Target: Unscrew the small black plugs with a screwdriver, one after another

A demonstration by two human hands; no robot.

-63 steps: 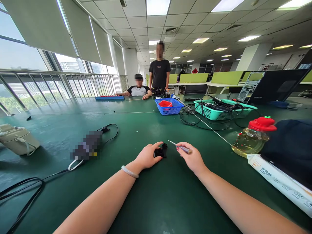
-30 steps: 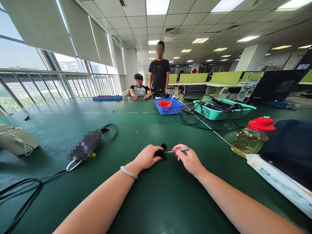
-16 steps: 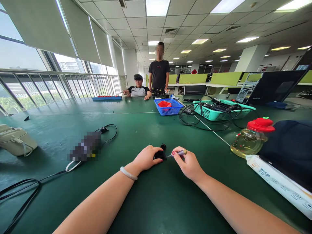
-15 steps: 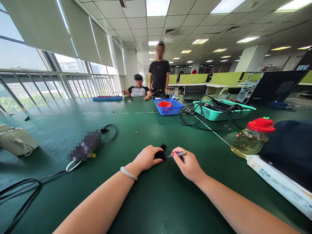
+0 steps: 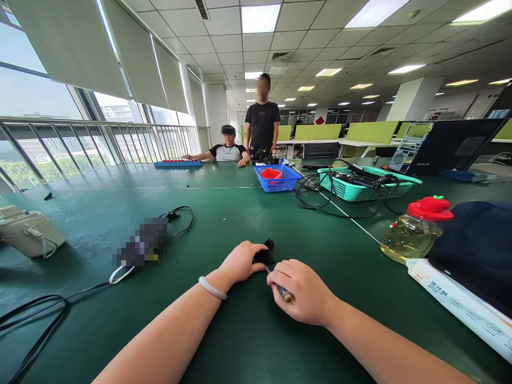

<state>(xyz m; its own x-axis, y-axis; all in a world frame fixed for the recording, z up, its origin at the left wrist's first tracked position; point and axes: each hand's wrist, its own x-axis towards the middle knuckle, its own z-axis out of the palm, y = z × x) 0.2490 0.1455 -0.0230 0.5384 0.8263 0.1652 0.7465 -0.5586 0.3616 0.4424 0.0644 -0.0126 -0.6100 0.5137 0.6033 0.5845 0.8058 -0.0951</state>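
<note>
My left hand [image 5: 240,262], a pale bangle on its wrist, lies closed over a small black device [image 5: 264,256] on the green table [image 5: 256,330], pinning it down. My right hand [image 5: 301,290] is curled in a fist round a thin screwdriver [image 5: 280,289]. The tool's brass end points back at me. Its tip angles forward and down to the near side of the black device. A small black round part [image 5: 269,244] lies just beyond the device.
A bottle of yellow liquid with a red cap [image 5: 416,229] and a long white box [image 5: 460,306] lie at right. A blurred object with a cable [image 5: 144,244] and a beige bag [image 5: 28,230] are at left. Blue [image 5: 278,178] and teal [image 5: 360,186] baskets stand farther off. Two people are at the far end.
My right hand has turned the screwdriver from pointing sideways at the device to a fist grip nearer me, tip angled down onto it. The left hand stayed on the device.
</note>
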